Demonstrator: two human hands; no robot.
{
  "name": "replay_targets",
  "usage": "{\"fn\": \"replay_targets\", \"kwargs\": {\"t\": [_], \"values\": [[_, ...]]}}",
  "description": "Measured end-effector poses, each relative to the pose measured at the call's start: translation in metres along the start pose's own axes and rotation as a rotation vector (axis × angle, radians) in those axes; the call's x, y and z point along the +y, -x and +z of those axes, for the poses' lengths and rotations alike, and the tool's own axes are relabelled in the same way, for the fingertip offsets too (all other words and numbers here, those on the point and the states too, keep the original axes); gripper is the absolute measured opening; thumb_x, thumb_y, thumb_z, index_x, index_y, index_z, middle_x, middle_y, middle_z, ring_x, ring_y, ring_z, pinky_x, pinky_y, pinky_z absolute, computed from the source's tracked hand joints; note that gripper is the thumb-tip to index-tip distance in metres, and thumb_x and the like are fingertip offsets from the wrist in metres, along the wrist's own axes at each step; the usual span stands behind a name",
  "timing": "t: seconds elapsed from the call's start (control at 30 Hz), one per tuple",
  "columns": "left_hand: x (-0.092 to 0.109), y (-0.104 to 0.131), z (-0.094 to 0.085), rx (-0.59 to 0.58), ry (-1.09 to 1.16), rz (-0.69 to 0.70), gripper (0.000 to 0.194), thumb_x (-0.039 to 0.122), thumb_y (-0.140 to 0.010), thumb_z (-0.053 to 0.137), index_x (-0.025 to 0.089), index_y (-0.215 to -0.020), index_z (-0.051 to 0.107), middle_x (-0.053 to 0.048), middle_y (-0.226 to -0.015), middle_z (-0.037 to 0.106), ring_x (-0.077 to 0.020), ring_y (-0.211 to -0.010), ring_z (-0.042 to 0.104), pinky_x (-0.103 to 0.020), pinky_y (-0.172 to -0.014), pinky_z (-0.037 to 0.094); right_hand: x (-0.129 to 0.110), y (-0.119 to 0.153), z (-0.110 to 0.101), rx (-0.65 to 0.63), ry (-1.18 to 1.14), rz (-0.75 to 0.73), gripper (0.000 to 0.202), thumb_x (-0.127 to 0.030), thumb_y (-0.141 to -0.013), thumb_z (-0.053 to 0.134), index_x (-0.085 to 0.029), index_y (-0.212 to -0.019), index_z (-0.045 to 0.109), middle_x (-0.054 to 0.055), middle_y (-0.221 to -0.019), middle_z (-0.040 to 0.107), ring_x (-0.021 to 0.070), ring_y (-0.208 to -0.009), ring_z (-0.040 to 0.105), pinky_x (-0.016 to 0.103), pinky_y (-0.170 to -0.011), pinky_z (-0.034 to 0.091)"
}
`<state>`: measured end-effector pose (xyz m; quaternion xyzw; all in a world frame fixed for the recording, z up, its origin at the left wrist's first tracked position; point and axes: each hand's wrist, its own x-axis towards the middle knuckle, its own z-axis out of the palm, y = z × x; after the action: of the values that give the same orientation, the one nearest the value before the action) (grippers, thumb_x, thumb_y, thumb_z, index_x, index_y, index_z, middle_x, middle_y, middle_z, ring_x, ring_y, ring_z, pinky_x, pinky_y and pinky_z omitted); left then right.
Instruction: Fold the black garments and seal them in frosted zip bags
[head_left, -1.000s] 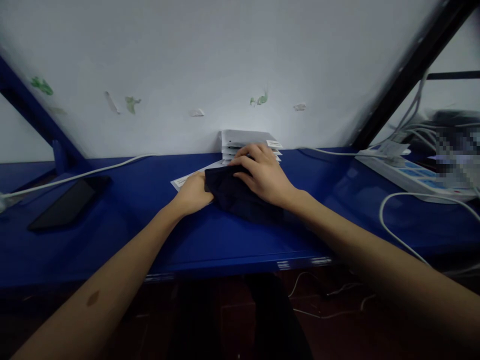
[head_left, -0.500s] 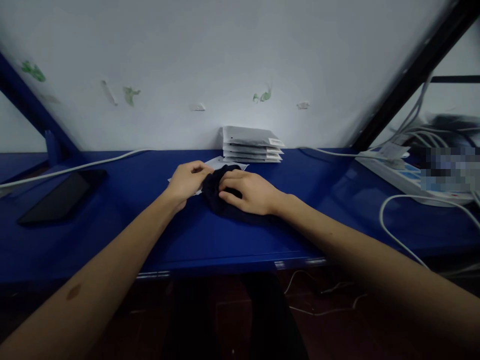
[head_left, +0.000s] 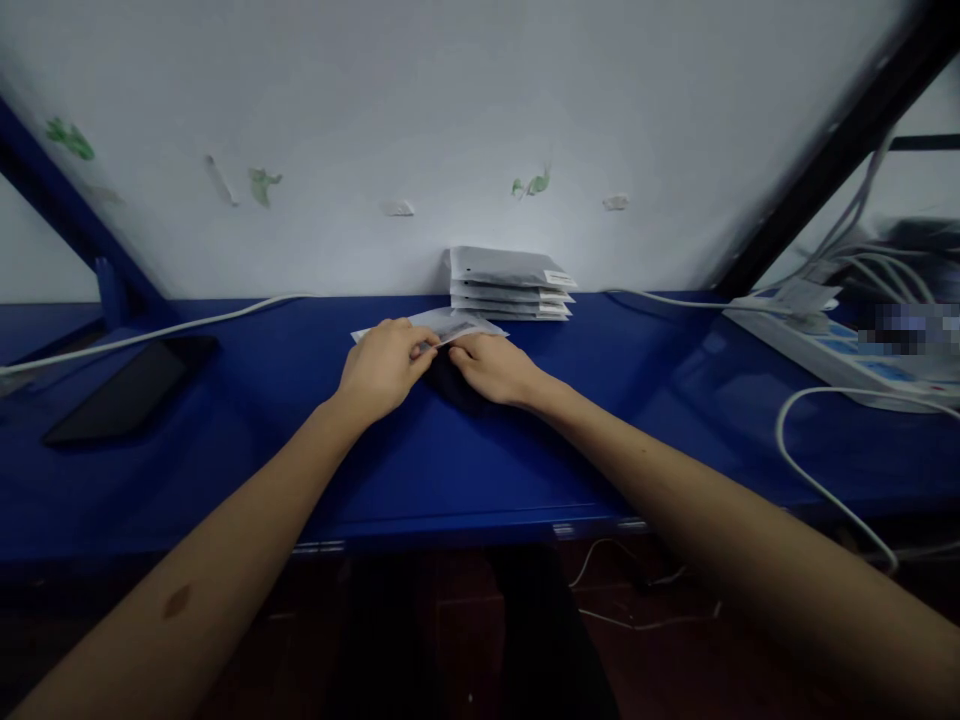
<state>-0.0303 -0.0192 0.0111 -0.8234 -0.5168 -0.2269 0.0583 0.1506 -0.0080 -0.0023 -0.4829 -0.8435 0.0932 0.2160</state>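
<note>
Pinching what looks like the near edge of a pale, see-through bag (head_left: 461,322), the left hand (head_left: 384,368) has its thumb and forefinger nearly together. The right hand (head_left: 496,370) is loosely curled at the bag's near side, over a dark cloth (head_left: 459,392); its fingertips are mostly hidden, so whether they grip cloth, bag or both cannot be told. The bag lies on the blue table (head_left: 450,470), just in front of a stack of flat packets (head_left: 502,268) by the wall (head_left: 480,120), and the cloth sits bunched between the person's hands.

Both should be light. The cloth is probably soft and limp (it would give rather than hold a shape), so a broad hold on the gathered folds suits it better than one corner. The bag is likely thin, slick and easily creased or torn; its rim beside the left thumb seems the best place to take hold, with a light pinch.
</note>
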Motion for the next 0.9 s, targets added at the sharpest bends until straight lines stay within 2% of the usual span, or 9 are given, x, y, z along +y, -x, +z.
{"fn": "replay_targets", "kwargs": {"t": [0.1, 0.17, 0.3, 0.47, 0.53, 0.7, 0.8, 0.9], "values": [[0.001, 0.003, -0.003, -0.078, -0.090, -0.062, 0.018, 0.024, -0.089, 0.056, 0.021, -0.099, 0.070, -0.005, -0.090, 0.068, -0.0242, -0.086, 0.061, -0.034, -0.072, 0.046, -0.001, 0.006, -0.001, 0.020, 0.041, 0.043, 0.030, -0.019, -0.093, 0.039, -0.016, -0.105, 0.067, 0.015, -0.120, 0.070, 0.0286, -0.107, 0.065, 0.040, -0.089, 0.048], [0.003, 0.006, -0.007, -0.110, -0.106, -0.098, 0.013, 0.024, -0.086, 0.057, 0.021, -0.093, 0.067, -0.005, -0.088, 0.068, -0.0225, -0.080, 0.061, -0.031, -0.066, 0.044, -0.002, 0.011, -0.003, 0.025, 0.045, 0.055, 0.030, -0.019, -0.093, 0.039, -0.016, -0.106, 0.066, 0.016, -0.122, 0.069, 0.0293, -0.110, 0.064, 0.040, -0.091, 0.047], [0.007, 0.011, -0.011, -0.140, 0.031, 0.023, 0.008, 0.025, -0.083, 0.057, 0.022, -0.084, 0.064, -0.001, -0.075, 0.063, -0.0173, -0.067, 0.056, -0.028, -0.059, 0.039, -0.004, 0.018, -0.007, 0.023, 0.058, 0.071, 0.030, -0.021, -0.094, 0.037, -0.014, -0.098, 0.066, 0.018, -0.114, 0.071, 0.0291, -0.102, 0.066, 0.042, -0.088, 0.048], [0.008, 0.012, -0.010, -0.097, 0.263, 0.099, 0.009, 0.024, -0.082, 0.055, 0.022, -0.080, 0.064, 0.002, -0.068, 0.061, -0.0132, -0.061, 0.055, -0.027, -0.060, 0.040, -0.002, 0.016, -0.008, -0.047, -0.045, -0.189, 0.028, -0.016, -0.091, 0.039, -0.015, -0.099, 0.065, 0.012, -0.113, 0.071, 0.0233, -0.102, 0.065, 0.035, -0.091, 0.047], [0.008, 0.011, -0.008, -0.085, 0.276, 0.089, 0.010, 0.024, -0.082, 0.055, 0.022, -0.080, 0.065, 0.002, -0.069, 0.063, -0.0129, -0.061, 0.055, -0.027, -0.062, 0.041, 0.000, 0.012, -0.006, -0.052, -0.034, -0.194, 0.028, -0.017, -0.092, 0.037, -0.016, -0.099, 0.065, 0.012, -0.110, 0.071, 0.0233, -0.099, 0.065, 0.035, -0.088, 0.047], [0.009, 0.020, -0.003, -0.047, 0.147, 0.059, 0.009, 0.026, -0.085, 0.057, 0.021, -0.080, 0.062, 0.000, -0.072, 0.063, -0.0163, -0.069, 0.057, -0.030, -0.065, 0.041, 0.003, 0.004, 0.004, 0.048, 0.070, -0.037, 0.028, -0.018, -0.094, 0.037, -0.014, -0.099, 0.065, 0.018, -0.111, 0.071, 0.0270, -0.099, 0.065, 0.039, -0.086, 0.047], [0.011, 0.030, -0.003, 0.001, 0.004, 0.030, 0.012, 0.028, -0.087, 0.057, 0.021, -0.077, 0.058, -0.001, -0.073, 0.064, -0.0191, -0.075, 0.058, -0.033, -0.071, 0.040, 0.005, 0.004, 0.002, 0.115, -0.014, 0.012, 0.030, -0.016, -0.094, 0.038, -0.016, -0.099, 0.068, 0.014, -0.110, 0.072, 0.0243, -0.100, 0.065, 0.036, -0.087, 0.047], [0.010, 0.037, -0.005, 0.028, -0.055, -0.016, 0.016, 0.029, -0.089, 0.057, 0.021, -0.075, 0.056, -0.002, -0.075, 0.066, -0.0210, -0.078, 0.059, -0.035, -0.072, 0.039, 0.007, 0.011, -0.011, 0.118, -0.138, -0.015, 0.030, -0.022, -0.094, 0.043, -0.017, -0.096, 0.073, 0.010, -0.101, 0.075, 0.0221, -0.093, 0.067, 0.035, -0.084, 0.048]]}}
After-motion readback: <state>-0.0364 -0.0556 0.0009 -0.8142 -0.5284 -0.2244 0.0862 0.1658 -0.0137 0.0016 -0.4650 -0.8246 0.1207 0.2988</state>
